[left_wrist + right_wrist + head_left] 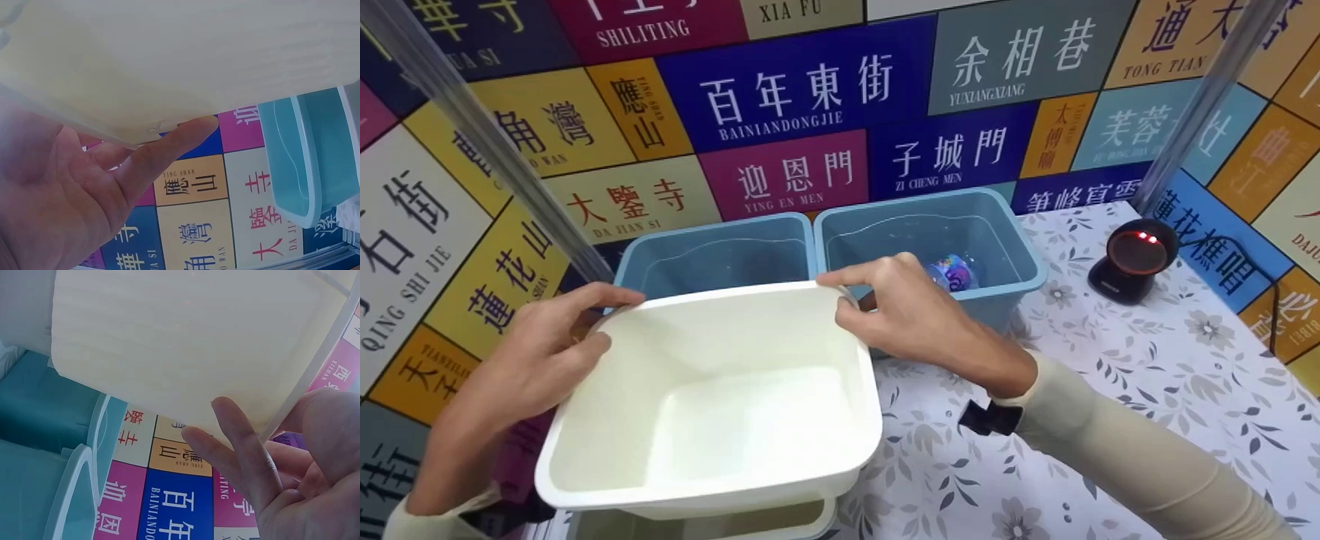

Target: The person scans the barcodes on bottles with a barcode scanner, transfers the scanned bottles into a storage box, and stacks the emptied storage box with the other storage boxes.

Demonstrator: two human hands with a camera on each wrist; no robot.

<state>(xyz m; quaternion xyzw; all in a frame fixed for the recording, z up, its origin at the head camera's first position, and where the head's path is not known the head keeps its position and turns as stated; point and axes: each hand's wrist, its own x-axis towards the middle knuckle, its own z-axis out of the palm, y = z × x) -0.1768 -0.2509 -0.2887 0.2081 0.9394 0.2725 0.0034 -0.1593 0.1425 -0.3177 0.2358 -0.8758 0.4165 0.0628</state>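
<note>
A white plastic bin [757,337] is held up in both hands, tilted so its bare inside faces the head camera. My left hand [529,356] grips the rim at its far left corner, thumb on the inside. At the far right corner my right hand [911,315] pinches the rim between thumb and fingers. In the wrist views, fingers of the left hand [84,185] and right hand [281,478] lie against the outside of the bin. Below it is another pale bin [814,521], mostly hidden.
Two blue bins, one left [712,251] and one right [915,217], stand side by side behind. The right one contains a shiny purple-blue item [952,271]. A black scanner [1132,259] with red lights sits on the floral tablecloth [1080,337]. Clear posts rise at both back corners.
</note>
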